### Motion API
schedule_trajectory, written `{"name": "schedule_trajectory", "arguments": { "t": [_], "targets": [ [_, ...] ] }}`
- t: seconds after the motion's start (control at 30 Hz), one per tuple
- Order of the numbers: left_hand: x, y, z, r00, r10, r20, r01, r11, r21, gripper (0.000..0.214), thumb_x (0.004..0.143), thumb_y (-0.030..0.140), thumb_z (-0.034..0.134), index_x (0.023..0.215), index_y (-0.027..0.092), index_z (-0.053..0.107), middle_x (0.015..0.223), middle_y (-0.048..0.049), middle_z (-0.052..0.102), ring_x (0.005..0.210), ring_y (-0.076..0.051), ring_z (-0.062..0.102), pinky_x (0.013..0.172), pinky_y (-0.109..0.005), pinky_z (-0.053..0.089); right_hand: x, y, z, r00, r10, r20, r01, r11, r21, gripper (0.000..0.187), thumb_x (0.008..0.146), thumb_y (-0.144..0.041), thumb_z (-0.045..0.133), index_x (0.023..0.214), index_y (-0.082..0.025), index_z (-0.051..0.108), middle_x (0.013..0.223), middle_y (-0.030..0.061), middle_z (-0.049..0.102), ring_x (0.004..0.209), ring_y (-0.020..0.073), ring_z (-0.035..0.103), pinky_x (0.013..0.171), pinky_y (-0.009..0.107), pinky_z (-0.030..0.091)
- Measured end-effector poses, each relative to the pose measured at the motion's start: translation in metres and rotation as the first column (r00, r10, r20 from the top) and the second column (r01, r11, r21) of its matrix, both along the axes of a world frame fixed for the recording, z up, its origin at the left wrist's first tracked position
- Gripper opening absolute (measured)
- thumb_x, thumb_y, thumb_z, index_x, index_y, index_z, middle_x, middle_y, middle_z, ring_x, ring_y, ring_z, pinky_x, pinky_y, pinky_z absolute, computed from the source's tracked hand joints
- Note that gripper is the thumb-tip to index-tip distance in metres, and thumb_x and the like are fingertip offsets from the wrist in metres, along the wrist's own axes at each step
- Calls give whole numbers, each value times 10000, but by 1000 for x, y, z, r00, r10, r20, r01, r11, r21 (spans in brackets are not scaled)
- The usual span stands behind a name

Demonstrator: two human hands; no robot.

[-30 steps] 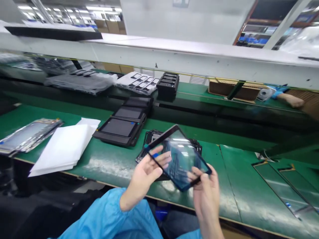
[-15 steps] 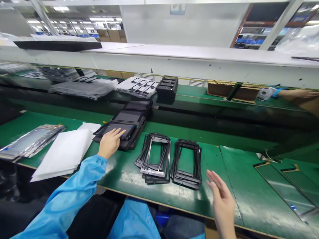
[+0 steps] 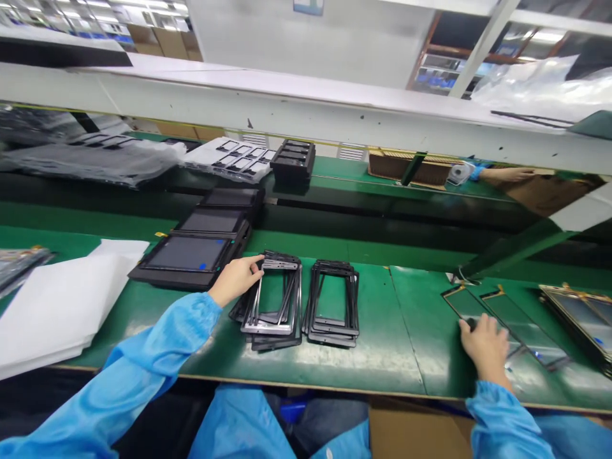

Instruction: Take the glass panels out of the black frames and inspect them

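Two frame stacks [image 3: 270, 329] by left hand [image 3: 238, 279], two panels [image 3: 523, 330] by right hand [image 3: 486, 347]

The left hand [image 3: 238, 279] is partly curled; the right hand [image 3: 486, 347], well apart, reaches forward palm down.

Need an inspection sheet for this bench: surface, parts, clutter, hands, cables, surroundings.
Surface: green bench, seam right of the frames; pale patches, glare or wear unclear.
Parts: left frame stack skewed, right frame stack beside it; dark panel on black tray; left glass panel, right glass panel.
Clutter: white sheets, loosely piled.
Hands: left hand at left frame stack, right hand over left glass panel; grips unclear.
Cables: thin loop at post foot.
Surroundings: white shelf; co-worker's hand beyond.
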State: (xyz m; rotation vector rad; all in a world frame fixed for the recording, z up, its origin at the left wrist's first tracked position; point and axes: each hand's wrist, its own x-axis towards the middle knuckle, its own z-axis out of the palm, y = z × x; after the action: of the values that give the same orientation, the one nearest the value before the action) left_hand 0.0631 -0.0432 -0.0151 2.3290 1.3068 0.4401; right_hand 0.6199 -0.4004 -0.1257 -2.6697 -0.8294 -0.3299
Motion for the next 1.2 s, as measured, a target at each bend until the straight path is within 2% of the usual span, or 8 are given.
{"name": "schedule_trajectory", "arguments": {
  "t": [0.13, 0.27, 0.4, 0.53, 0.7, 0.9, 1.03, 1.2],
  "targets": [
    [0, 2, 0, 999, 22, 49, -19, 997, -71, 478, 840, 429, 623, 1221, 187, 782, 769, 7, 760, 638, -211, 694, 651, -290, 492, -16, -14, -20, 992, 97, -86, -103, 993, -60, 814, 941, -546, 328, 1403, 45, 643, 1465, 365, 593, 1370, 555, 543, 1089, 719, 435],
    [1, -2, -5, 991, 54, 123, -37, 990, -137, 514, 794, 446, 690, 1237, 198, 768, 804, 17, 757, 628, -192, 690, 671, -285, 506, -85, -45, -43, 964, 239, -116, -248, 966, -69, 852, 950, -635, 346, 1467, -11, 611, 1589, 272, 531, 1506, 488, 443, 1210, 623, 397],
    [6, -5, -5, 973, 82, 217, -28, 971, -238, 558, 768, 403, 714, 1283, 190, 742, 751, 37, 708, 555, -165, 662, 645, -292, 549, -156, -81, -47, 903, 414, -119, -417, 909, -8, 724, 1020, -616, 414, 1575, -165, 527, 1661, 166, 488, 1559, 452, 393, 1217, 681, 387],
    [7, -9, 12, 934, 98, 344, 36, 931, -363, 550, 788, 446, 744, 1258, 161, 756, 757, 12, 671, 618, -175, 685, 587, -302, 613, -194, -102, -41, 844, 530, -86, -528, 848, 47, 623, 1004, -507, 555, 1586, -289, 525, 1639, 75, 531, 1537, 412, 451, 1233, 681, 396],
    [2, -26, 49, 856, 174, 487, 21, 930, -368, 532, 819, 459, 788, 1280, 195, 753, 891, -5, 668, 777, -169, 705, 672, -295, 665, -206, -114, -21, 824, 562, -74, -551, 825, 124, 565, 986, -223, 405, 1443, -410, 679, 1434, -47, 714, 1348, 319, 672, 1181, 604, 512],
    [3, -66, 73, 768, 168, 619, -57, 979, -194, 422, 855, 355, 818, 1252, 216, 787, 923, -18, 709, 818, -169, 697, 681, -262, 672, -221, -91, 31, 944, 287, 164, -325, 894, 308, 219, 943, -366, 698, 1105, -377, 845, 1044, 25, 853, 811, 284, 836, 640, 385, 654],
    [3, -86, 75, 725, 179, 665, -9, 968, -251, 408, 827, 302, 847, 1227, 229, 813, 887, -14, 725, 770, -155, 684, 631, -231, 641, -248, -52, 58, 951, 305, 59, -279, 757, 591, 342, 940, -397, 770, 1208, -185, 775, 895, 75, 802, 737, 239, 773, 716, 352, 624],
    [6, -97, 73, 623, 176, 762, -47, 981, -188, 364, 808, 242, 841, 1172, 249, 850, 878, -9, 726, 737, -134, 658, 610, -215, 614, -288, -8, 66, 837, 397, -377, 107, 557, 824, 731, 881, -433, 834, 1512, -189, 554, 834, 2, 716, 707, 188, 687, 681, 316, 591]
  ]
}}
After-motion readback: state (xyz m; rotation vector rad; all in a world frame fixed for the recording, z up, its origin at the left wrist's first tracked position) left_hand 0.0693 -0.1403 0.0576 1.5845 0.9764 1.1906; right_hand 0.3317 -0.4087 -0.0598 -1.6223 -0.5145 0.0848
